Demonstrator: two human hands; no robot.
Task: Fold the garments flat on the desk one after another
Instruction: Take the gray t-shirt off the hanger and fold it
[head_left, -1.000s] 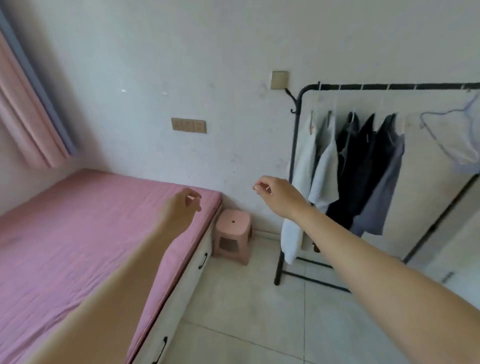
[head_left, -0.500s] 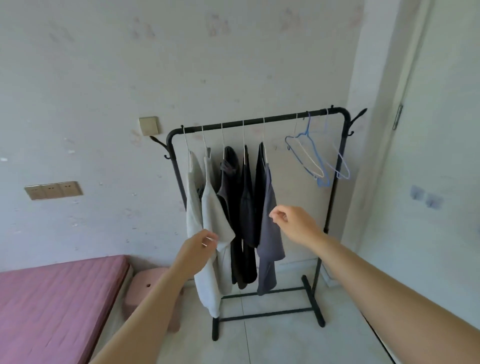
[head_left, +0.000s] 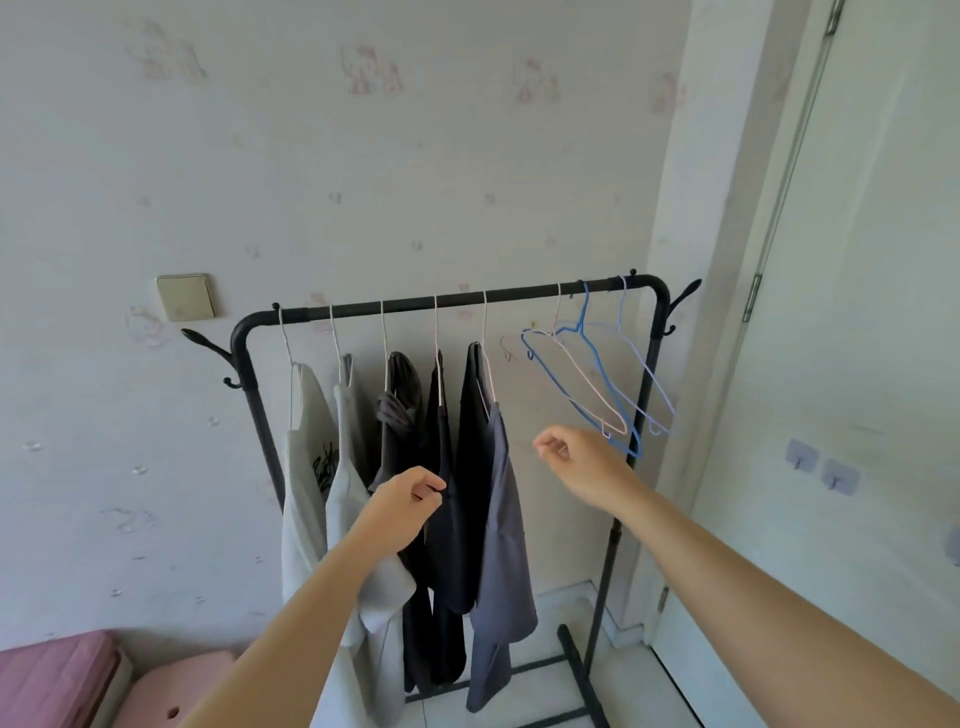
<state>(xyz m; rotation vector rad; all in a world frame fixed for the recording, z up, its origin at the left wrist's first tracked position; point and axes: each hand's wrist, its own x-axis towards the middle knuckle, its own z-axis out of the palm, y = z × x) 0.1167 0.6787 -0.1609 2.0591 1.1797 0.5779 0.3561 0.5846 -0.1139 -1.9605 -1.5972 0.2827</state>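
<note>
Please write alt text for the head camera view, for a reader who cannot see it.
Two bare hands with curled fingers reach toward a black clothes rack by the wall: the left hand before the dark garments, the right hand near empty hangers, holding nothing.

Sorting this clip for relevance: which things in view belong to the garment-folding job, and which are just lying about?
Part of the job:
- hanging garments
- clothes rack that holds them
- left hand and right hand, raised in front of the garments

Just there:
- empty hangers
- pink stool
- bed
- wall plate
- stick-on hooks
</note>
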